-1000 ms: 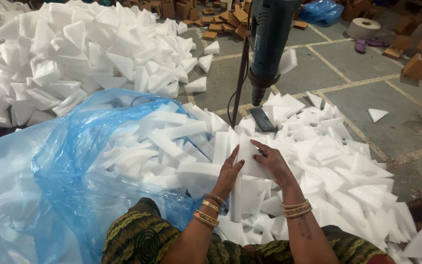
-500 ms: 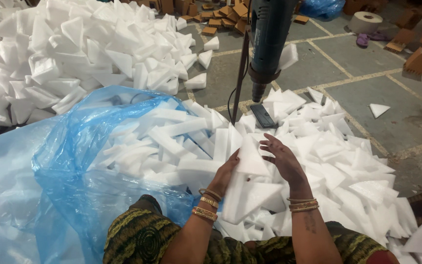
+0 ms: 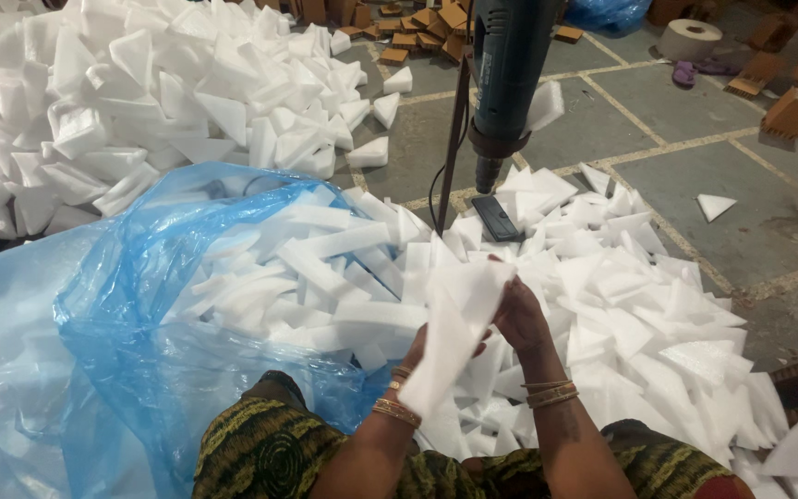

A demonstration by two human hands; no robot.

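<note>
Far left, a heap of white foam wedges [image 3: 140,102] lies piled on the concrete floor [image 3: 695,176]. Beside it sits a big blue plastic bag [image 3: 113,314], its mouth open and packed with long white foam strips [image 3: 316,268]. At the middle, the person's left hand [image 3: 417,346] comes up under a folded white foam sheet [image 3: 454,323]; the sheet hides most of that hand, so I cannot tell how its fingers lie, though it touches the sheet's underside. The sheet stands lifted above the loose foam pieces [image 3: 639,314] spread in front of the person's lap. Just right of it, the right hand [image 3: 519,314] has its fingers curled around the sheet's upper edge, pinching it. Gold bangles [image 3: 547,395] ring that wrist. Above, a dark teal power tool [image 3: 505,83] hangs nose-down over a small black block [image 3: 496,219]. Far right, one foam triangle [image 3: 715,205] lies alone.
</note>
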